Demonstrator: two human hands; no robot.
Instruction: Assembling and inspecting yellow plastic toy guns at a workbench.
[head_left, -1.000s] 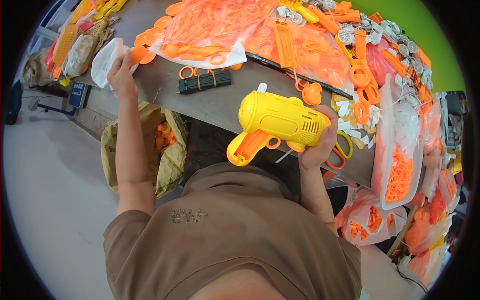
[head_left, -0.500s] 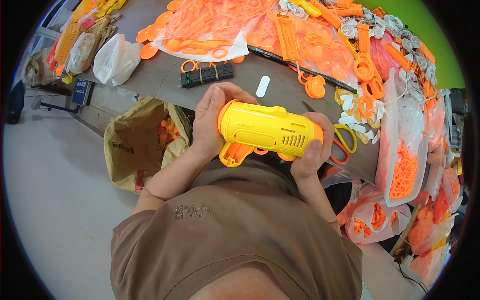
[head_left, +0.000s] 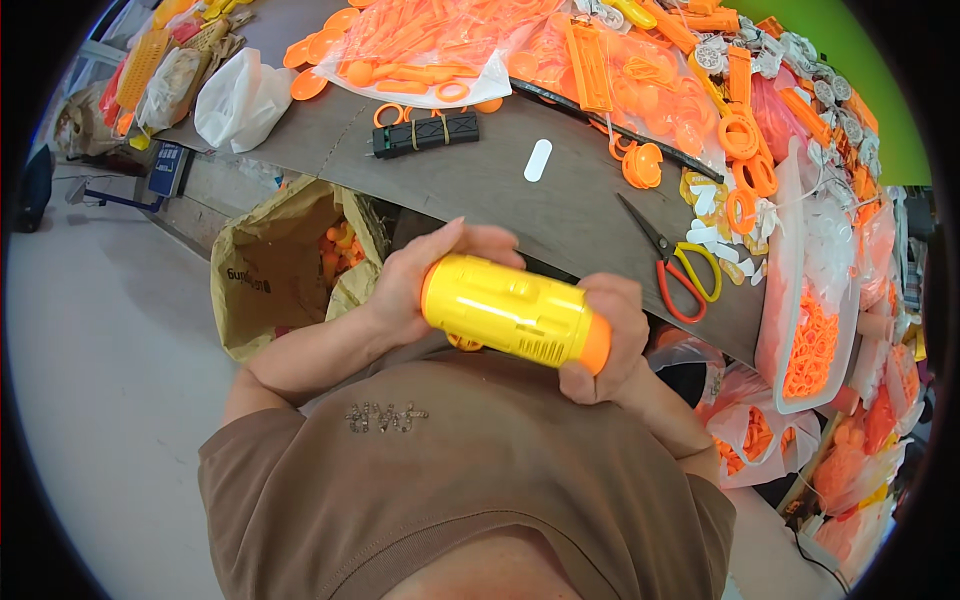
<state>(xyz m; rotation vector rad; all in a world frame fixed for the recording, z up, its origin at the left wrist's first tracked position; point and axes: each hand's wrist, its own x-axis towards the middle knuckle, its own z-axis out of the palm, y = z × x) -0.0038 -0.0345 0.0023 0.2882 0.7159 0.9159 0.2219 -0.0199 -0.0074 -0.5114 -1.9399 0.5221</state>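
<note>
- One yellow plastic cylinder (head_left: 505, 308), orange-ended, being held before brown shirt (head_left: 450, 470).
- Yellow end being cupped by left hand (head_left: 412, 278); orange end being gripped by right hand (head_left: 618, 335).
- One pair of red-and-yellow-handled scissors (head_left: 665, 246), one white rounded strip (head_left: 538, 160) being borne by grey tabletop (head_left: 450, 190).

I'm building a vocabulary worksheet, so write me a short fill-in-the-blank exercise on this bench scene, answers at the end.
1. Between the left hand and the right hand is a plastic casing, mostly ____ in colour.
2. Its orange end is at the person's ____ hand.
3. The scissors have handles of yellow and ____.
4. In the picture, the black block lies to the ____ of the white rounded strip.

Missing words: yellow; right; red; left.
</note>
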